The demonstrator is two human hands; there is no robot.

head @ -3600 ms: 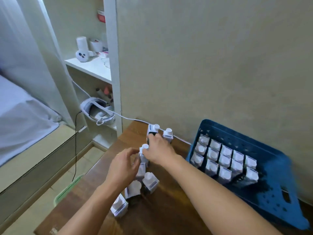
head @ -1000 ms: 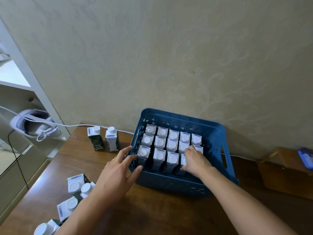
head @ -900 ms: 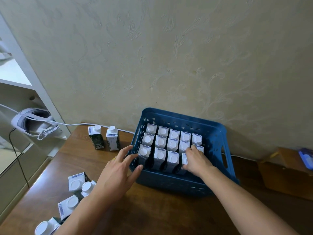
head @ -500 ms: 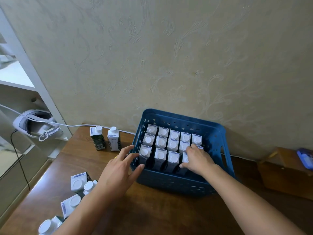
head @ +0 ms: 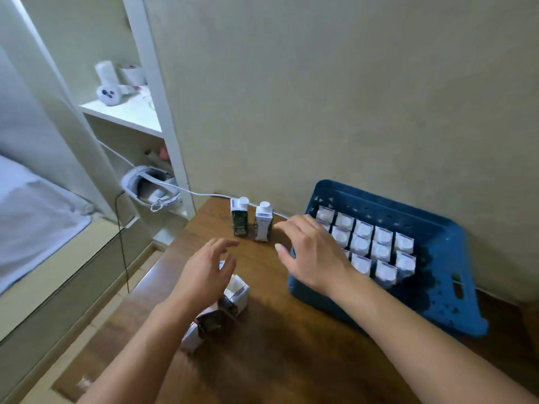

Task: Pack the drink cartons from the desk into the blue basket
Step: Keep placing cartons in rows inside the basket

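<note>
Change since earlier frames: both hands have left the blue basket (head: 437,290); the right hand no longer rests among the packed cartons, and the left hand has gone from the basket's near-left corner to the loose cartons.
Left hand (head: 204,275): open, fingers spread, holding nothing; poised directly over the near group of cartons (head: 230,298) towards the desk's left edge, judged ready to pick one.
Right hand (head: 312,255): open, palm down, empty; over the basket's left wall, fingers directed at the two upright cartons.
Upright cartons: green carton (head: 239,217) and white carton (head: 264,221) stand side by side at the desk's back edge, against the wall, caps up.
Near group: several cartons lying tumbled together, partly hidden by the left hand; count cannot be told.
Blue basket: at the desk's back right, against the wall; packed cartons (head: 367,243) stand caps up in tight rows, an arrangement that saves room.
Free space: the basket's right portion shows bare floor.
Desk (head: 277,345): brown wood.
Step in hand: judged as reaching for the next cartons, one hand per group.
Progress: most cartons packed; two groups remain outside.
</note>
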